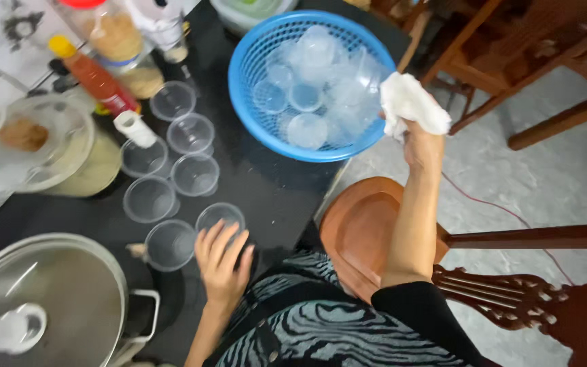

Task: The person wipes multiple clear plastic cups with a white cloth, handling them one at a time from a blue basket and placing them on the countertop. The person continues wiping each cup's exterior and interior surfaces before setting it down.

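Note:
My left hand (221, 259) rests on a small clear plastic cup (219, 217) at the near edge of the black counter (266, 187), fingers spread over its rim. Several more clear cups (193, 133) stand upright in a loose double row to its left. My right hand (421, 143) is raised off the counter's right edge and grips a crumpled white cloth (410, 102), right beside a blue plastic basket (310, 81) that holds several clear cups.
A steel pot with a lid (42, 299) sits at the near left. A glass-lidded bowl (42, 146), an orange sauce bottle (96, 78) and jars stand at the back left. A wooden chair (361, 224) stands under my right arm, with more chairs behind.

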